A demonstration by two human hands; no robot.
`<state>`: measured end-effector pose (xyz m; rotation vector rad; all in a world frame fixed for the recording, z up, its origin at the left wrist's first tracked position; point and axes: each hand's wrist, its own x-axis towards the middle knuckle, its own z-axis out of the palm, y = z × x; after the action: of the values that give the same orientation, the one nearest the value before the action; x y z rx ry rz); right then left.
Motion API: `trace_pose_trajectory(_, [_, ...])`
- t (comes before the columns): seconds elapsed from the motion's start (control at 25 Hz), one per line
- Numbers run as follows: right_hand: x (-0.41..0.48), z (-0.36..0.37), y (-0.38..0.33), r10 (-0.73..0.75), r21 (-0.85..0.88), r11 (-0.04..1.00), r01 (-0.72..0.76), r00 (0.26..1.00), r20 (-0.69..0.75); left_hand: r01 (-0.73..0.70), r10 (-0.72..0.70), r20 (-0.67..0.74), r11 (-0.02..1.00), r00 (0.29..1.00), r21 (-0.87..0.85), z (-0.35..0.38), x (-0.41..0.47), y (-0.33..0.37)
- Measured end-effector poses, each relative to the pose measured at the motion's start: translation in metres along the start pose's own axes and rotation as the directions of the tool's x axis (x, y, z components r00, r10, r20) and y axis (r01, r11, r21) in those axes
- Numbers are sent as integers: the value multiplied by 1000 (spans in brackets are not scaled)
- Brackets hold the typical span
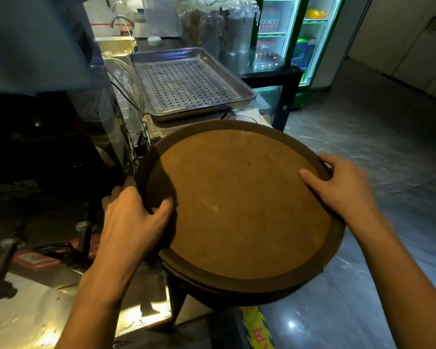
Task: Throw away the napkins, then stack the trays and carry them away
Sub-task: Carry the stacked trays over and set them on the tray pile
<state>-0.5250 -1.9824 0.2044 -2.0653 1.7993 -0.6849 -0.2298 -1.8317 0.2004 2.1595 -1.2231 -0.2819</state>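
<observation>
Brown and round, the stack of dark-rimmed trays with the cork-coloured liner [239, 205] is being held at the right-hand edge of the shiny steel counter [35, 311], its near side overhanging the grey marbled floor [388, 147]. The left hand [131, 217] is closing on the left rim, thumb pressed down inside the liner and fingers curled round the outer edge; the right hand [342, 187] is lying over the right rim, thumb flat on the liner and the fingers hooking over the outside, though how far they reach under cannot be told. At least one more rim is showing beneath the top tray, and no napkins are in sight, so the stack is probably being carried or set down. To do this well, both hands should be gripping under the lowest tray rather than the top rim alone, keeping the stack level so that the trays are not sliding apart. The perforated rectangular steel pan [189, 84] is sitting just beyond the far rim, so the stack should be kept clear of its near edge.
</observation>
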Motion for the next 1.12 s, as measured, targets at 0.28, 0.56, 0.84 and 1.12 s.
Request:
trace_pose_trajectory(0.28, [-3,-6,5,-19,-115,993,6,993,-117,10,-10,-23,1000,1000,4,10,-3,-1])
trace_pose_trajectory(0.56, [-1,-4,7,2,-169,985,-24,992,-127,6,-2,-50,998,999,66,20,-10,2])
trace_pose_trajectory(0.84, [-19,4,16,76,160,985,-60,993,-90,18,-25,-31,982,999,-188,20,-19,6])
trace_pose_trajectory(1.12, [-69,3,-1,95,210,975,-75,992,-87,-255,261,24,955,965,-153,14,-25,-2])
